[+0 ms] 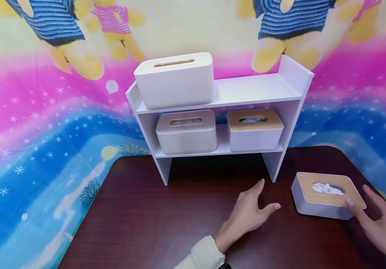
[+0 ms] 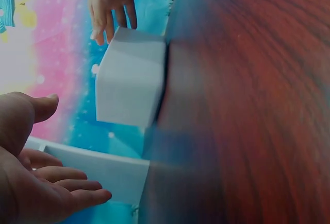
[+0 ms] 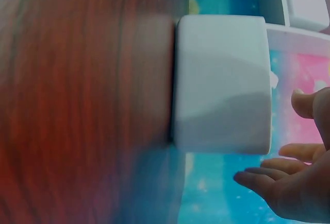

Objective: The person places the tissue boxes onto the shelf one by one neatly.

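A white tissue box with a wood-look lid (image 1: 339, 194) sits on the dark table, right of the shelf; white tissue pokes from its slot. My right hand (image 1: 382, 224) is at its right end, fingers extended, the thumb overlapping the lid's near corner in the head view. In the right wrist view, that hand (image 3: 294, 177) shows spread fingers beside the box (image 3: 224, 85). My left hand (image 1: 246, 211) hovers left of the box, thumb and fingers spread, holding nothing. The left wrist view has the same hand (image 2: 46, 177) palm up to the camera, apart from the box (image 2: 131, 80).
A white two-tier shelf (image 1: 257, 89) stands at the table's back. On its top tier is a large white tissue box (image 1: 176, 86). Below are a cream tissue box (image 1: 187, 136) and a wood-lidded one (image 1: 255, 134). A printed cloth (image 1: 28, 123) hangs behind the dark table (image 1: 139, 224).
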`<act>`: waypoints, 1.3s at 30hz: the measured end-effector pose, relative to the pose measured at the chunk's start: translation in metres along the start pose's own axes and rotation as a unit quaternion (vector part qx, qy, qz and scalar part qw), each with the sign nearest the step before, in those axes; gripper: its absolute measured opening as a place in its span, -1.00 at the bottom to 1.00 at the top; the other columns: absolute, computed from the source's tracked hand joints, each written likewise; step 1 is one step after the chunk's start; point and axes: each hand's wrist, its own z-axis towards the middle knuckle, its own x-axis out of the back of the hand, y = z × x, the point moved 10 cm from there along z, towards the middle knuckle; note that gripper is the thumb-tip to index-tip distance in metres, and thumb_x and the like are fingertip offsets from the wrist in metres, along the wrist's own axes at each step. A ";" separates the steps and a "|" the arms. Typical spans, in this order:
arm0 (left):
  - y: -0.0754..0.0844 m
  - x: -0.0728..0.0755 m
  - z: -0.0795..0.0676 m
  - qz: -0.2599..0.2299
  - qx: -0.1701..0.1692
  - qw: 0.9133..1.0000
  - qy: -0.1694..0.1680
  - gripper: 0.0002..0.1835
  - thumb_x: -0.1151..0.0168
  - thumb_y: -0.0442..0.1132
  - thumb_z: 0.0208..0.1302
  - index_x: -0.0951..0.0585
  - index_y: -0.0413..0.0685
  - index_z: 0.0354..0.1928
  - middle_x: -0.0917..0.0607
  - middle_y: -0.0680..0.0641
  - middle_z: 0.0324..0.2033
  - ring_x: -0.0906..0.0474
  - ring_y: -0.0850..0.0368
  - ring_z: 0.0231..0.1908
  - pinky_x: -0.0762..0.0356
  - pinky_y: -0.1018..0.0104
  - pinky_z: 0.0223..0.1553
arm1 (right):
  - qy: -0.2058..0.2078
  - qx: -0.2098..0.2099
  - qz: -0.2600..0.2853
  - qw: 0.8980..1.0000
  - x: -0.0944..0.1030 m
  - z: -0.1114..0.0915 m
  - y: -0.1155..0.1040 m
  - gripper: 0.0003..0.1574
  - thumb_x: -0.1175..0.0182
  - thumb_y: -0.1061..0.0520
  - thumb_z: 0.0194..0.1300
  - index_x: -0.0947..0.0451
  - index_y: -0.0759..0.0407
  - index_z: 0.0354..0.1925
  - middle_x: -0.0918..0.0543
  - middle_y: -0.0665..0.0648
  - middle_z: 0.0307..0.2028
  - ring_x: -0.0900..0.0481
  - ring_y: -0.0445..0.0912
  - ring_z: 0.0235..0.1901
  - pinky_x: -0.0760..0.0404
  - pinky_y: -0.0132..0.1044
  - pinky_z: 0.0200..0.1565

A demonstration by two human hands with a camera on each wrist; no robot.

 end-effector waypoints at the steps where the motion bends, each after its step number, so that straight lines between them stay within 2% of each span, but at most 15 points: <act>1: 0.001 -0.002 0.001 -0.002 0.001 1.000 0.001 -0.15 -0.37 0.18 0.47 -0.37 -0.09 0.62 -0.53 -0.03 0.51 -0.52 0.24 0.44 -0.53 0.44 0.40 | -0.012 -0.006 -0.001 1.000 -0.002 0.001 0.004 0.13 -0.04 -0.31 0.65 0.20 0.32 0.71 0.01 0.66 0.58 -0.08 0.64 0.52 -0.21 0.64 0.36; 6: 0.006 -0.015 0.008 -0.006 0.006 1.000 0.008 -0.13 -0.38 0.19 0.46 -0.36 -0.09 0.62 -0.54 -0.03 0.50 -0.54 0.25 0.42 -0.55 0.46 0.37 | -0.086 -0.042 0.010 0.995 -0.019 0.004 0.026 0.23 -0.02 -0.36 0.65 0.38 0.33 0.70 0.14 0.71 0.58 -0.01 0.70 0.49 -0.23 0.68 0.28; 8: 0.008 -0.021 0.011 -0.008 0.007 1.000 0.009 -0.13 -0.38 0.20 0.46 -0.36 -0.08 0.63 -0.54 -0.05 0.50 -0.54 0.24 0.43 -0.55 0.46 0.37 | -0.114 -0.054 0.011 0.992 -0.026 0.004 0.031 0.30 -0.04 -0.40 0.63 0.46 0.32 0.69 0.18 0.74 0.56 -0.05 0.72 0.46 -0.27 0.66 0.26; 12: 0.013 -0.031 0.016 -0.014 0.010 1.000 0.008 -0.12 -0.38 0.21 0.45 -0.35 -0.06 0.63 -0.53 -0.06 0.50 -0.55 0.24 0.41 -0.57 0.46 0.34 | -0.142 -0.061 0.002 0.988 -0.034 0.006 0.037 0.42 -0.12 -0.43 0.56 0.52 0.34 0.67 0.17 0.79 0.53 -0.17 0.77 0.35 -0.38 0.62 0.19; 17: 0.019 -0.043 0.021 -0.016 0.022 1.000 -0.008 -0.11 -0.38 0.23 0.44 -0.35 -0.04 0.63 -0.56 0.01 0.48 -0.57 0.31 0.37 -0.58 0.52 0.28 | -0.153 -0.051 0.015 0.987 -0.040 0.010 0.038 0.46 -0.20 -0.43 0.52 0.51 0.31 0.68 0.15 0.77 0.55 -0.22 0.77 0.32 -0.45 0.56 0.14; 21: 0.021 -0.054 0.025 -0.025 0.039 0.999 -0.022 -0.14 -0.39 0.22 0.43 -0.38 0.00 0.62 -0.60 0.06 0.44 -0.60 0.34 0.33 -0.58 0.56 0.24 | -0.150 -0.031 0.038 0.987 -0.043 0.015 0.038 0.41 -0.21 -0.39 0.53 0.42 0.30 0.71 -0.02 0.80 0.50 -0.30 0.78 0.27 -0.57 0.46 0.07; 28: 0.025 -0.077 0.028 -0.061 0.059 0.995 -0.053 -0.17 -0.40 0.20 0.43 -0.40 0.07 0.61 -0.59 0.13 0.44 -0.57 0.39 0.34 -0.58 0.57 0.22 | -0.142 -0.029 0.032 0.989 -0.045 0.014 0.043 0.24 -0.16 -0.29 0.61 0.21 0.48 0.67 -0.24 0.84 0.36 -0.40 0.73 0.25 -0.59 0.43 0.06; 34: 0.026 -0.082 0.029 -0.061 0.049 0.996 -0.040 -0.22 -0.44 0.15 0.41 -0.45 0.10 0.58 -0.66 0.11 0.36 -0.60 0.44 0.26 -0.56 0.66 0.13 | -0.146 -0.047 0.019 0.988 -0.045 0.002 0.036 0.12 -0.13 -0.18 0.66 0.19 0.46 0.66 -0.29 0.82 0.34 -0.50 0.63 0.22 -0.56 0.46 0.11; 36: 0.026 -0.081 0.028 -0.061 0.048 0.997 -0.028 -0.24 -0.46 0.13 0.40 -0.48 0.09 0.56 -0.69 0.11 0.33 -0.61 0.46 0.23 -0.55 0.69 0.10 | -0.144 -0.044 0.014 0.988 -0.042 -0.001 0.032 0.09 -0.14 -0.15 0.67 0.16 0.47 0.65 -0.43 0.77 0.28 -0.62 0.51 0.01 -0.76 0.26 0.00; 37: 0.026 -0.080 0.028 -0.063 0.047 0.997 -0.022 -0.24 -0.47 0.12 0.39 -0.49 0.08 0.55 -0.69 0.10 0.32 -0.61 0.47 0.23 -0.55 0.70 0.10 | -0.141 -0.041 0.011 0.989 -0.040 -0.003 0.029 0.08 -0.15 -0.14 0.67 0.15 0.46 0.65 -0.56 0.72 0.19 -0.65 0.41 -0.11 -0.82 0.09 -0.09; 38: 0.026 -0.079 0.028 -0.065 0.048 0.997 -0.016 -0.25 -0.48 0.11 0.38 -0.51 0.07 0.54 -0.70 0.10 0.31 -0.60 0.47 0.22 -0.54 0.71 0.09 | -0.139 -0.038 0.010 0.990 -0.038 -0.004 0.027 0.07 -0.15 -0.13 0.67 0.14 0.47 0.65 -0.66 0.66 0.06 -0.65 0.30 -0.21 -0.80 -0.12 -0.22; 39: 0.026 -0.078 0.027 -0.066 0.049 0.997 -0.012 -0.25 -0.48 0.11 0.38 -0.51 0.08 0.53 -0.70 0.09 0.31 -0.60 0.48 0.21 -0.54 0.72 0.08 | -0.140 -0.037 0.009 0.989 -0.038 -0.006 0.025 0.06 -0.15 -0.13 0.67 0.14 0.45 0.65 -0.71 0.58 -0.09 -0.61 0.19 -0.28 -0.65 -0.27 -0.34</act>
